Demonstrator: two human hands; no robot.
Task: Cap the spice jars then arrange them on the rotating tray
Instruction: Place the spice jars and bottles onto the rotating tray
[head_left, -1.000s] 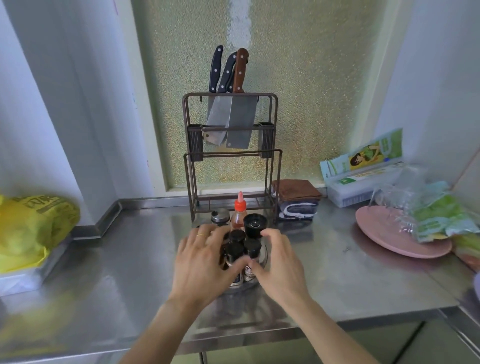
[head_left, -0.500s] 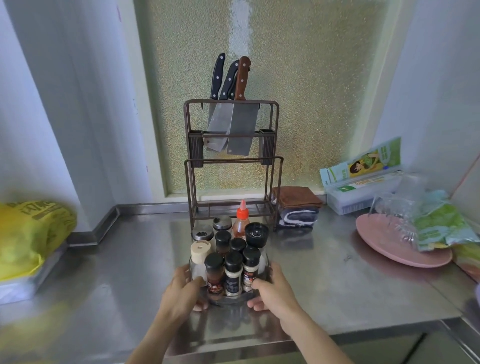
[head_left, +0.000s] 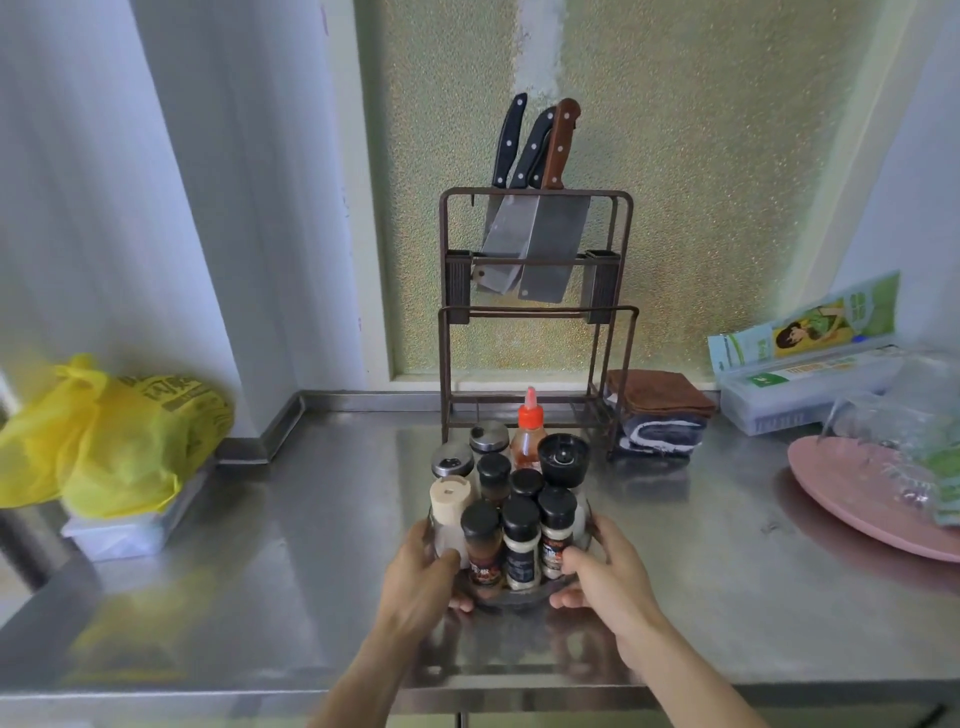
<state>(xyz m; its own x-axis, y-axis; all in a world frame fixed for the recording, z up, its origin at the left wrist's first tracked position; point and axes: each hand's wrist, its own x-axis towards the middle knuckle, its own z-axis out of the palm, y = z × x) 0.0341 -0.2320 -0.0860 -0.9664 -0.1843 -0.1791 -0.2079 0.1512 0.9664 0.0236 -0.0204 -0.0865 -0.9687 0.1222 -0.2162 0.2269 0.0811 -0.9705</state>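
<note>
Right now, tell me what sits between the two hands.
Head view: the rotating tray of capped spice jars sits between left hand and right hand.

pink plate cut off at right; jar labels unreadable.

Steel counter glossy; spice jars clear, matt black plastic caps.
</note>
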